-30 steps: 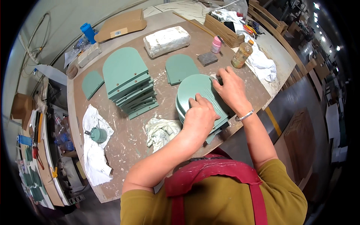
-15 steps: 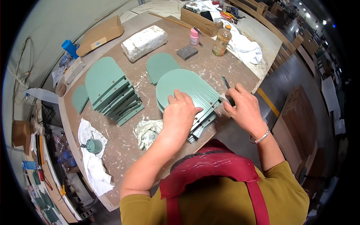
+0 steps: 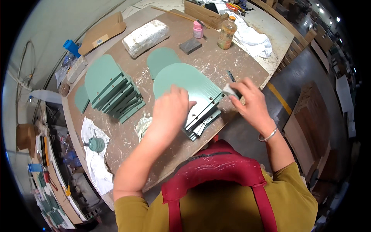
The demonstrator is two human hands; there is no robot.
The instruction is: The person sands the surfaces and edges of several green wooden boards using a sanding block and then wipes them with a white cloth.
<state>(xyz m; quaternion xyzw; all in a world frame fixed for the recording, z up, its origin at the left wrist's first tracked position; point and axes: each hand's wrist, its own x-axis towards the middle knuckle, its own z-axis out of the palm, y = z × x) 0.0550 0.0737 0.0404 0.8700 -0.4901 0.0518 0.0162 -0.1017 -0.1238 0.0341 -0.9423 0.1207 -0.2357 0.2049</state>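
A green panel [image 3: 179,79] with one rounded end lies on top of a stack on the table. Screw holes run along its straight edge. My left hand [image 3: 172,106] is over the panel's left side, slightly blurred, its fingers bent and thumb apart, gripping nothing visible. Just off the panel's right corner, my right hand [image 3: 251,98] is closed on a small white pad [image 3: 229,91], perhaps folded cloth. A thin dark stick [image 3: 231,76] also pokes out by its fingers. What lies inside that palm is mostly hidden.
More green panels [image 3: 103,77] stand stacked at left; another panel [image 3: 162,61] lies behind. A green jar [image 3: 96,144] sits on a white cloth [image 3: 96,176]. Farther back are a wrapped white bundle [image 3: 146,38], grey block [image 3: 190,46], pink bottle [image 3: 198,30] and drink bottle [image 3: 227,33].
My left hand has slid left across the panel, and its fingers are more bent. My right hand stays by the panel's corner with the white pad. The whole view has shifted slightly.
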